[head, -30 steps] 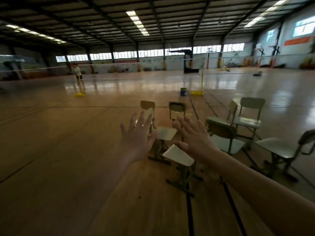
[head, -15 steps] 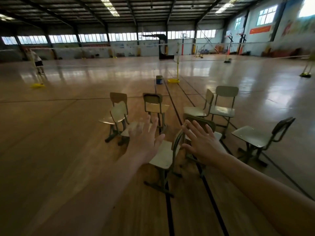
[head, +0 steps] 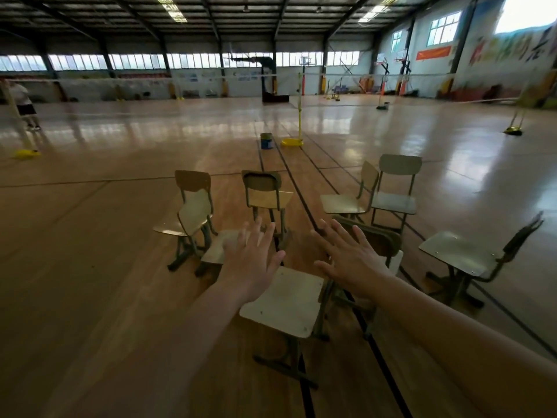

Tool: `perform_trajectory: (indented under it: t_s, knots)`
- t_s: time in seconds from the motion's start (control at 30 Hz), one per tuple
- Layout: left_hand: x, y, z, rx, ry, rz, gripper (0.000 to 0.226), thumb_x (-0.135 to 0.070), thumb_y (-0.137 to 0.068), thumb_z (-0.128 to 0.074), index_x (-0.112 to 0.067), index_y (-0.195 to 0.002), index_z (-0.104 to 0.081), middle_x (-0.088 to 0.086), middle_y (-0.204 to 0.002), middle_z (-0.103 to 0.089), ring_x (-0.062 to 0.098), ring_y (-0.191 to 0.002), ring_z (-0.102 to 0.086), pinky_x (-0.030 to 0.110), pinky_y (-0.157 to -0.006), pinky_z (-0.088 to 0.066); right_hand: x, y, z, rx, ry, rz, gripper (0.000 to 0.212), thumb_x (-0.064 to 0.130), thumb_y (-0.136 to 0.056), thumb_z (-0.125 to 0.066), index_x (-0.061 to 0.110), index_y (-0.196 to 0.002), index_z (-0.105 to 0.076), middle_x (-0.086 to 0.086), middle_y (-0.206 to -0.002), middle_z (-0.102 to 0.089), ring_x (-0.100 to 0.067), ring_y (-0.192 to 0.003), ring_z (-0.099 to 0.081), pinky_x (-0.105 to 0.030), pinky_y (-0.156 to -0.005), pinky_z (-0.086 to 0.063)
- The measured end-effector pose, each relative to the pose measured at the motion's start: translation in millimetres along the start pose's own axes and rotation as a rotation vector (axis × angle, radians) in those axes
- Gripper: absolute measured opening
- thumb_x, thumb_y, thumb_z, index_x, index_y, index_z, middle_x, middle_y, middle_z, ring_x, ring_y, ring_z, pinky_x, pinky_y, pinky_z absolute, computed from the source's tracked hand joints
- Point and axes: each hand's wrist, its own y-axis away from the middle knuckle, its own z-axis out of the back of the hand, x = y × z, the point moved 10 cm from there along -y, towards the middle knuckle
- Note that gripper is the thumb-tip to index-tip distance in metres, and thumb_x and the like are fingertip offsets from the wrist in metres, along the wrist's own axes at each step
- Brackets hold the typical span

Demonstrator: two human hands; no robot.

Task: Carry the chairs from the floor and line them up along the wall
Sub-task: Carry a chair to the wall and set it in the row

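Across the glossy wooden floor [head: 90,267], marked with dark court lines, the chairs [head: 271,200] stand in a loose cluster in the open hall, facing different ways and well apart from the painted wall [head: 497,64] on the right. Each has a flat, rounded plywood seat and a curved plywood backrest on thin dark metal legs with skid feet. The nearest chair [head: 283,300] shows a pale seat with small rivets at its corners, and its backrest is seen edge-on. A dark-backed chair [head: 376,236] sits just behind it, and another chair [head: 455,251] stands off to the right.

Farther out on the floor is a small round can [head: 266,140], blue with a greenish top; what it contains cannot be made out. Just beside it is the yellow base of a net post [head: 291,142]. A person [head: 22,107] stands far off at the left edge.

The left hand [head: 256,260] and the right hand [head: 349,260] are stretched forward, backs up, fingers straight and spread wide. Both hover over the nearest chair, grasping nothing and touching no chair that can be seen.
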Motion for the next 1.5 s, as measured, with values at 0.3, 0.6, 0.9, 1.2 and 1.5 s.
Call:
perform_trajectory:
  t_s: [0.3, 0.6, 0.9, 1.2, 1.5]
  knots:
    - [125.9, -91.9, 7.6, -0.089, -0.024, 0.098, 0.062, -0.052, -0.1, -0.018, -0.029, -0.154, 0.003, -0.002, -0.162, 0.009, 0.025, -0.148, 0.011, 0.057, -0.116, -0.005, 59.5, -156.6, -25.1, -0.067, 0.017, 0.145, 0.067, 0.059, -0.097, -0.018, 0.035, -0.148, 0.016, 0.008, -0.151, 0.029, -0.013, -0.142, 0.027, -0.042, -0.111, 0.017]
    - [252.0, -213.4, 33.0, -0.135, -0.023, 0.297, 0.062, -0.053, -0.1, -0.015, -0.029, -0.154, 0.002, -0.001, -0.162, 0.008, 0.028, -0.148, 0.005, 0.058, -0.116, -0.009, 85.2, -359.9, -36.3, -0.102, -0.051, 0.261, 0.064, 0.06, -0.099, -0.019, 0.039, -0.152, 0.01, 0.008, -0.156, 0.027, -0.012, -0.14, 0.03, -0.042, -0.11, 0.018]
    - [419.2, -261.6, 42.9, -0.134, -0.114, 0.42, 0.061, -0.052, -0.1, -0.017, -0.03, -0.153, 0.002, -0.002, -0.162, 0.007, 0.021, -0.148, 0.009, 0.053, -0.118, -0.007, 208.4, -521.4, -49.9, -0.112, -0.192, 0.345, 0.068, 0.06, -0.098, -0.019, 0.032, -0.152, 0.011, 0.007, -0.158, 0.024, -0.012, -0.144, 0.025, -0.041, -0.115, 0.014]
    - [626.4, -295.6, 65.2, -0.103, -0.134, 0.422, 0.059, -0.048, -0.102, -0.018, -0.027, -0.154, 0.0, -0.006, -0.162, 0.006, 0.014, -0.149, 0.006, 0.045, -0.12, -0.009, 379.7, -675.6, -75.8, -0.087, -0.148, 0.491, 0.067, 0.061, -0.098, -0.016, 0.032, -0.152, 0.012, 0.011, -0.157, 0.025, -0.012, -0.143, 0.026, -0.039, -0.115, 0.014]
    - [771.6, -397.1, 45.8, 0.011, -0.074, 0.418, 0.062, -0.055, -0.1, -0.014, -0.028, -0.154, -0.001, -0.006, -0.162, -0.001, 0.025, -0.149, 0.004, 0.051, -0.118, -0.012, 448.9, -809.2, -106.6, 0.012, -0.099, 0.492, 0.07, 0.062, -0.097, -0.024, 0.032, -0.155, 0.002, 0.008, -0.159, 0.021, -0.014, -0.147, 0.019, -0.046, -0.122, -0.005]
